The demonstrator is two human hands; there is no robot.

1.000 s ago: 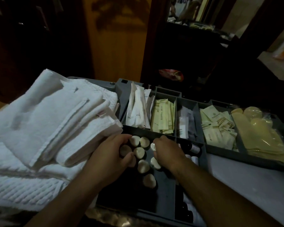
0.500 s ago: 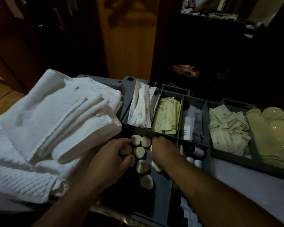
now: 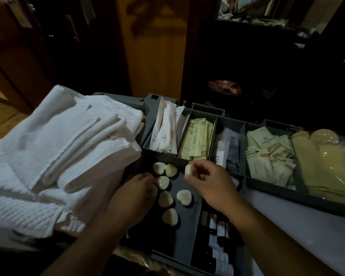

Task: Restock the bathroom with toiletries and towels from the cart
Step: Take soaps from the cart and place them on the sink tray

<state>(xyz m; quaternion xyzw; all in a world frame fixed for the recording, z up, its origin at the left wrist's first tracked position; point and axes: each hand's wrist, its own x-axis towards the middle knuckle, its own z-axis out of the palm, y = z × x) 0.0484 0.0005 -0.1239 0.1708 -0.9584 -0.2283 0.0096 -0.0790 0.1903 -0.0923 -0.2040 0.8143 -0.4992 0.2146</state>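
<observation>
In the head view, a grey divided tray (image 3: pixel 325 204) is sitting on the cart, and its soap compartment (image 3: pixel 188 224) is holding six pale round soaps (image 3: pixel 184 197) lying loose on the dark floor. The right hand (image 3: pixel 209 182) is hovering over the far right corner of the soap compartment, pinching a seventh soap (image 3: pixel 188 169) between thumb and fingertips, clear of the others. The left hand (image 3: pixel 135 194) is reaching into the left side of the soap compartment with its fingers curled down beside the soaps; whether it is gripping one cannot be told. Beyond the soap compartment, long white sachets (image 3: pixel 164 132) are standing in one bin and yellowish striped sachets (image 3: pixel 197 138) are leaning in the next. To the right of those, past the soap compartment's far right corner, clear-and-white packets (image 3: pixel 227 148), cream sachets (image 3: pixel 267 154) and pale yellow items in clear plastic (image 3: pixel 323 156) are filling three more bins. Just right of the soap compartment, a narrow slot is holding small dark bottles (image 3: pixel 215 232) with white labels, partly covered by the right forearm. To the left of the soap compartment, folded white towels (image 3: pixel 68 152) are lying in a stack, their near edge running out of view. The sachets are carrying printed marks, but the lettering is too small and dim to read.
</observation>
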